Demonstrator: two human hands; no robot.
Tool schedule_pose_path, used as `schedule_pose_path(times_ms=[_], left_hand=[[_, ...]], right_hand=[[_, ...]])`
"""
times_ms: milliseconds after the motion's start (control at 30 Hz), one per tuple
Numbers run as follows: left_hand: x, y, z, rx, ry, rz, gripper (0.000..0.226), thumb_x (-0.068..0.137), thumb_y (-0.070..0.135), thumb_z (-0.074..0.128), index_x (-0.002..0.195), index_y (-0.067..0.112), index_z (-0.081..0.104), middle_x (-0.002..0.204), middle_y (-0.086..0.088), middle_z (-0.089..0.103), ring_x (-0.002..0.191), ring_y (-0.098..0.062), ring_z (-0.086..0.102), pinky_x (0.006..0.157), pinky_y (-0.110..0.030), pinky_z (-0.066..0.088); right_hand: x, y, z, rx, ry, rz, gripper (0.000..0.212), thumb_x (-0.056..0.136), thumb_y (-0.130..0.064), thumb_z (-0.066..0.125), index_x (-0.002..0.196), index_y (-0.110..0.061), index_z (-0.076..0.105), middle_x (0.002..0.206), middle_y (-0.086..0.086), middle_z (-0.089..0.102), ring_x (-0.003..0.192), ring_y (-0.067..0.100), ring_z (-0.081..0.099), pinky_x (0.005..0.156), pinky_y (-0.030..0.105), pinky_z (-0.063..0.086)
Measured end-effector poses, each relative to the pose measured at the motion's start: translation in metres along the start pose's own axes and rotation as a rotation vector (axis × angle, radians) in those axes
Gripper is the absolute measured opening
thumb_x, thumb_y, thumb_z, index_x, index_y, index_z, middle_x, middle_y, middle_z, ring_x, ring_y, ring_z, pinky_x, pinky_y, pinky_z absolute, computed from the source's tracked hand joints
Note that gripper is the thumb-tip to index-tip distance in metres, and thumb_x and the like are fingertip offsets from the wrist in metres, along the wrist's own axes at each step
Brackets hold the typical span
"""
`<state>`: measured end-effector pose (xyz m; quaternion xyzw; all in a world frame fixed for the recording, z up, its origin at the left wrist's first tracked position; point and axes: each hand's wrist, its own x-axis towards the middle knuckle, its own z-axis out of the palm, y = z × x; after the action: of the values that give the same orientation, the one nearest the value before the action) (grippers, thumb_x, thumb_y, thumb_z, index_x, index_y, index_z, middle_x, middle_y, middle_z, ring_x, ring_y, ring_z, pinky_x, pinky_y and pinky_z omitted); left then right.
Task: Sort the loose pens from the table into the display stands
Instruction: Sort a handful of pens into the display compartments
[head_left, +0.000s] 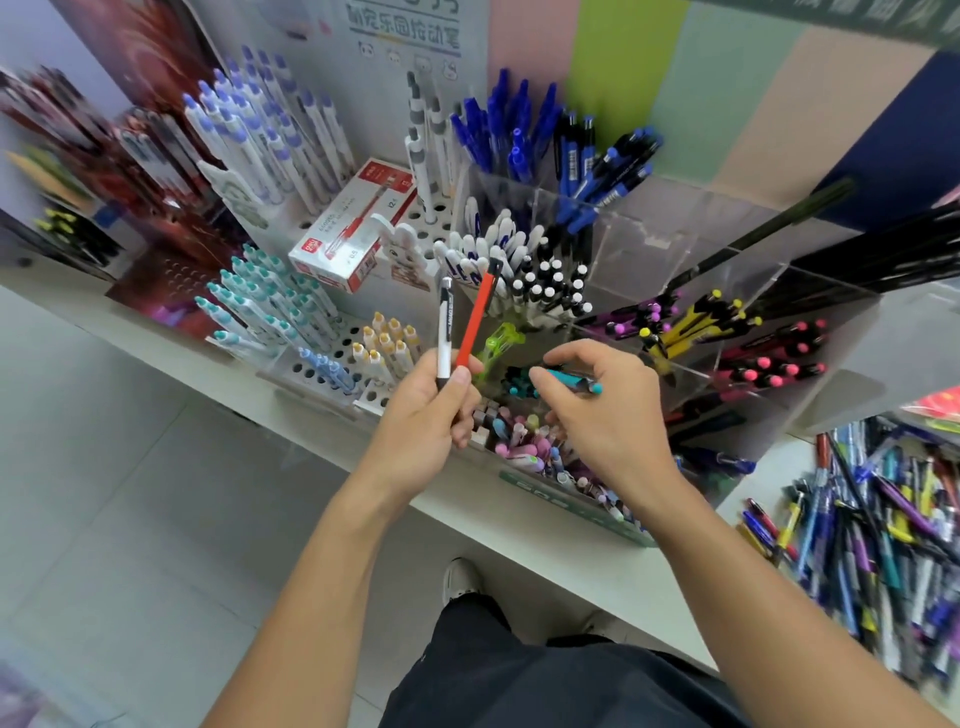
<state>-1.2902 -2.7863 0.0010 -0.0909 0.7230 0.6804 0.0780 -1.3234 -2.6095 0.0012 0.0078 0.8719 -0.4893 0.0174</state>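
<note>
My left hand (436, 410) grips a red pen (477, 317) and a white pen with a black clip (445, 332), both pointing up in front of the stands. My right hand (602, 405) pinches a teal pen (574, 378) lying roughly level over a clear compartment with teal and black pens. A lime green pen (496, 345) stands just behind my left hand. The pile of loose pens (878, 525) lies on the table at the right. Clear acrylic display stands (649, 244) hold sorted pens.
White hole racks (332, 353) at the left hold teal, blue and yellow capped pens. A red and white pen box (358, 223) lies on a rack. A front tray of pastel pens (540, 447) sits under my hands. The table edge (322, 415) runs diagonally; floor lies below left.
</note>
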Motion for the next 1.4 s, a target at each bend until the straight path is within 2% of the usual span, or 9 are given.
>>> schedule_pose_path(times_ms=[200,400,500,633,767,900,1133,1233,1400], left_hand=[[0.000,-0.004,-0.004,0.004,-0.045,-0.051,0.021,0.110,0.028,0.034,0.106,0.017,0.051,0.062,0.014,0.038,0.054,-0.009,0.030,0.056,-0.029,0.028],[-0.009,0.004,0.007,0.661,-0.080,0.254,0.009,0.107,0.036,0.034,0.111,0.029,0.037,0.072,0.008,0.047,0.063,-0.009,0.047,0.055,-0.029,0.036],[-0.010,0.007,0.016,0.744,-0.098,0.240,0.017,0.103,0.046,0.035,0.112,0.032,0.034,0.076,0.011,0.051,0.072,-0.001,0.054,0.056,-0.032,0.037],[-0.009,0.007,0.021,0.661,-0.044,0.171,0.027,0.101,0.053,0.030,0.104,0.027,0.036,0.072,0.009,0.051,0.062,0.000,0.052,0.054,-0.030,0.033],[-0.001,-0.001,0.006,0.484,0.179,0.150,0.023,0.108,0.040,0.030,0.096,0.026,0.042,0.068,0.006,0.042,0.052,-0.005,0.039,0.053,-0.029,0.034],[0.005,0.007,-0.013,0.007,0.372,0.059,0.027,0.111,0.027,0.032,0.089,0.023,0.047,0.070,0.004,0.042,0.055,-0.012,0.040,0.051,-0.031,0.039],[0.007,0.024,-0.010,-0.269,0.204,0.089,0.033,0.108,0.023,0.038,0.097,0.020,0.070,0.076,0.002,0.053,0.070,-0.014,0.054,0.060,-0.023,0.048],[0.008,0.027,0.000,-0.259,0.122,0.099,0.033,0.108,0.020,0.040,0.103,0.019,0.073,0.072,0.007,0.050,0.067,-0.009,0.050,0.060,-0.022,0.047],[0.008,0.031,0.016,-0.279,0.061,0.094,0.028,0.106,0.015,0.043,0.113,0.005,0.069,0.070,0.008,0.054,0.065,-0.010,0.049,0.061,-0.024,0.047]], right_hand=[[0.001,0.001,-0.003,-0.031,0.107,-0.031,0.011,0.088,-0.023,0.078,0.098,-0.020,0.072,0.066,-0.008,0.066,0.061,0.006,0.063,0.063,0.022,0.052],[0.004,-0.036,-0.018,0.293,-0.030,0.067,0.027,0.088,-0.045,0.072,0.085,-0.018,0.074,0.066,0.003,0.070,0.051,0.012,0.063,0.047,0.024,0.049],[0.012,-0.039,-0.023,0.360,-0.027,0.136,0.025,0.092,-0.027,0.073,0.078,-0.007,0.072,0.063,0.011,0.070,0.050,0.018,0.064,0.046,0.028,0.052],[0.004,-0.034,-0.029,0.369,-0.051,0.102,0.014,0.094,-0.008,0.068,0.083,-0.003,0.074,0.065,0.013,0.071,0.055,0.024,0.070,0.054,0.034,0.060],[-0.008,-0.033,-0.055,0.385,0.169,-0.109,0.008,0.095,-0.008,0.069,0.096,-0.005,0.076,0.073,0.008,0.074,0.063,0.023,0.073,0.061,0.033,0.062],[0.002,-0.051,-0.066,0.361,0.356,-0.360,0.012,0.096,-0.008,0.069,0.106,-0.004,0.074,0.083,0.007,0.075,0.069,0.019,0.074,0.066,0.031,0.061],[0.044,-0.082,-0.078,-0.090,0.500,-0.643,0.015,0.097,-0.022,0.068,0.097,-0.010,0.078,0.083,0.004,0.073,0.070,0.023,0.070,0.064,0.046,0.057],[0.055,-0.074,-0.077,-0.237,0.381,-0.584,0.013,0.093,-0.021,0.071,0.096,-0.011,0.079,0.083,0.003,0.074,0.070,0.019,0.069,0.068,0.044,0.058],[0.078,-0.056,-0.049,-0.111,0.244,-0.358,0.009,0.082,-0.018,0.082,0.084,-0.013,0.075,0.072,-0.003,0.072,0.063,0.014,0.069,0.065,0.040,0.059]])
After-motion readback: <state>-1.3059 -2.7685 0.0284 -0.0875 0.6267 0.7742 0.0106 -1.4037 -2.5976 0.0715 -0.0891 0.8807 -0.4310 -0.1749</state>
